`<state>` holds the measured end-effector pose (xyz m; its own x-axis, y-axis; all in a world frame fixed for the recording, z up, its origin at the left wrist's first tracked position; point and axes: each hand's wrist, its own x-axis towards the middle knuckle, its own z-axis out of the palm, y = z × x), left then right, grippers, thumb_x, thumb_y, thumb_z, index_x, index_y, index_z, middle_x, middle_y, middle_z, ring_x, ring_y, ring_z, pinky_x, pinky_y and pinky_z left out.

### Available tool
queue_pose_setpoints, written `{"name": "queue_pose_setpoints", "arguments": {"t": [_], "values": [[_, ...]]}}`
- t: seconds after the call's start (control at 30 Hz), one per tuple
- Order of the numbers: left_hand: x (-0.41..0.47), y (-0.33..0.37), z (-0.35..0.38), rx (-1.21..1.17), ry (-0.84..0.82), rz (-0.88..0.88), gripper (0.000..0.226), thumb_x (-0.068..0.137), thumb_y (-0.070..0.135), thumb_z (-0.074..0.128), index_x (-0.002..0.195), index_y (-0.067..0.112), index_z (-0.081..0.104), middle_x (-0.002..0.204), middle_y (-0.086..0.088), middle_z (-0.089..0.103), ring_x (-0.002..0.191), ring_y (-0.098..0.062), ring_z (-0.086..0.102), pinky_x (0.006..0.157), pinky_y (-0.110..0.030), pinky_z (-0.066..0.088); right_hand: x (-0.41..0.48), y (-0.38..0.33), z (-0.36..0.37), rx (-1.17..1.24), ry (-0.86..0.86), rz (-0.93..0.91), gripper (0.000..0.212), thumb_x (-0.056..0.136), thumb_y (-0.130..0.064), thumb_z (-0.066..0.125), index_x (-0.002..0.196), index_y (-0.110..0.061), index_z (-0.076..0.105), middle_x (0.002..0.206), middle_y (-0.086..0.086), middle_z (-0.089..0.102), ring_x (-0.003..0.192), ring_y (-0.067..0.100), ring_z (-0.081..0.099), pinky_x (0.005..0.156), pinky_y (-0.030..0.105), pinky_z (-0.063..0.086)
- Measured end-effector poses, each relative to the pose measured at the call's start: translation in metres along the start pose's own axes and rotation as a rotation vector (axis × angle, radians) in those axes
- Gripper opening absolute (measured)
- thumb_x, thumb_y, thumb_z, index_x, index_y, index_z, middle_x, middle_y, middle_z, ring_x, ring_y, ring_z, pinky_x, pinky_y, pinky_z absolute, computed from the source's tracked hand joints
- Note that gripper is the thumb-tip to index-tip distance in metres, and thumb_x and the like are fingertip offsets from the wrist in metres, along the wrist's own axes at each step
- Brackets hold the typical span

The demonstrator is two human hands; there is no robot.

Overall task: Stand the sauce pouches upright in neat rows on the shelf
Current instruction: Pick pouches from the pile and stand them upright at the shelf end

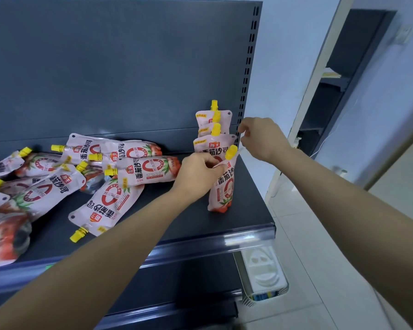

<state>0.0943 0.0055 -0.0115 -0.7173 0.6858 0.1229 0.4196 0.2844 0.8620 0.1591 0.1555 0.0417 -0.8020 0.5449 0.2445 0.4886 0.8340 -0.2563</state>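
left hand (198, 173) pinching front pouch (221, 186) top edge | right hand (260, 136) pinching its right corner | loose pouches (105, 182) lying left of it on shelf (177, 225)

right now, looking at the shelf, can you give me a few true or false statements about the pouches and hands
1. A row of upright pouches stands at the shelf's right end. True.
2. The left hand grips the front pouch near its top. True.
3. The pouch caps are red. False: the caps are yellow.
4. The pouches on the left stand upright. False: they lie flat in a loose pile.
5. The right hand rests flat on the shelf. False: it is raised, pinching the front pouch's top corner.
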Motion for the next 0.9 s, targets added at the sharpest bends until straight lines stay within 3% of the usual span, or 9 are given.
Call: {"name": "queue_pose_setpoints", "arguments": {"t": [0.1,0.27,0.4,0.53,0.63,0.7,0.8,0.9], "values": [[-0.003,0.001,-0.003,0.025,-0.041,0.011,0.014,0.081,0.031,0.066,0.088,0.020,0.067,0.085,0.010,0.067,0.070,0.005,0.059,0.046,-0.006,0.041,-0.008,-0.007,-0.005,0.008,0.028,-0.004,0.027,0.089,-0.004,0.047,0.111,-0.008,0.061,0.108,0.014,0.066,0.096,0.033,0.061,0.079,0.036,0.051],[-0.010,0.006,-0.022,0.021,-0.077,0.045,0.024,0.079,0.032,0.067,0.099,0.020,0.066,0.092,0.010,0.065,0.085,-0.006,0.060,0.071,-0.024,0.050,-0.019,-0.019,-0.015,-0.004,0.068,-0.038,0.025,0.091,-0.013,0.050,0.114,-0.008,0.060,0.109,0.013,0.066,0.096,0.032,0.061,0.081,0.038,0.053],[-0.018,0.014,-0.050,0.100,-0.031,0.152,0.033,0.080,0.031,0.068,0.111,0.021,0.060,0.109,0.008,0.063,0.098,-0.004,0.058,0.079,-0.018,0.045,-0.025,-0.033,-0.025,-0.049,0.095,-0.118,0.028,0.093,-0.019,0.052,0.118,-0.009,0.058,0.118,0.011,0.062,0.105,0.030,0.058,0.084,0.036,0.048],[-0.031,0.031,-0.080,0.362,0.065,0.333,0.038,0.083,0.026,0.064,0.119,0.019,0.055,0.121,0.002,0.058,0.109,-0.009,0.052,0.089,-0.023,0.040,-0.028,-0.050,-0.037,-0.138,0.144,-0.236,0.032,0.092,-0.023,0.054,0.121,-0.010,0.057,0.119,0.011,0.060,0.110,0.031,0.054,0.087,0.040,0.047],[-0.035,0.049,-0.108,0.570,0.118,0.410,0.045,0.084,0.030,0.062,0.125,0.015,0.051,0.126,-0.004,0.055,0.118,-0.022,0.049,0.099,-0.037,0.039,-0.023,-0.070,-0.053,-0.190,0.181,-0.307,0.037,0.092,-0.027,0.056,0.125,-0.012,0.055,0.123,0.011,0.059,0.115,0.031,0.052,0.092,0.041,0.044],[-0.046,0.060,-0.148,0.715,0.327,0.349,0.048,0.085,0.032,0.061,0.128,0.015,0.048,0.129,-0.005,0.052,0.119,-0.024,0.046,0.102,-0.038,0.034,-0.005,-0.113,-0.069,-0.173,0.208,-0.473,0.040,0.091,-0.027,0.056,0.129,-0.013,0.053,0.129,0.009,0.057,0.120,0.030,0.050,0.096,0.042,0.042],[-0.052,0.069,-0.170,0.804,0.366,0.371,0.051,0.084,0.033,0.062,0.129,0.014,0.047,0.129,-0.006,0.051,0.119,-0.027,0.045,0.102,-0.038,0.030,-0.001,-0.130,-0.074,-0.180,0.256,-0.517,0.041,0.090,-0.028,0.058,0.127,-0.012,0.054,0.130,0.009,0.056,0.121,0.031,0.049,0.098,0.043,0.041],[-0.058,0.071,-0.194,0.972,0.536,0.334,0.049,0.083,0.030,0.064,0.125,0.009,0.051,0.125,-0.011,0.054,0.114,-0.033,0.049,0.099,-0.042,0.032,0.012,-0.161,-0.078,-0.142,0.273,-0.661,0.039,0.090,-0.028,0.059,0.125,-0.011,0.054,0.129,0.008,0.056,0.122,0.031,0.048,0.097,0.043,0.039]]}}
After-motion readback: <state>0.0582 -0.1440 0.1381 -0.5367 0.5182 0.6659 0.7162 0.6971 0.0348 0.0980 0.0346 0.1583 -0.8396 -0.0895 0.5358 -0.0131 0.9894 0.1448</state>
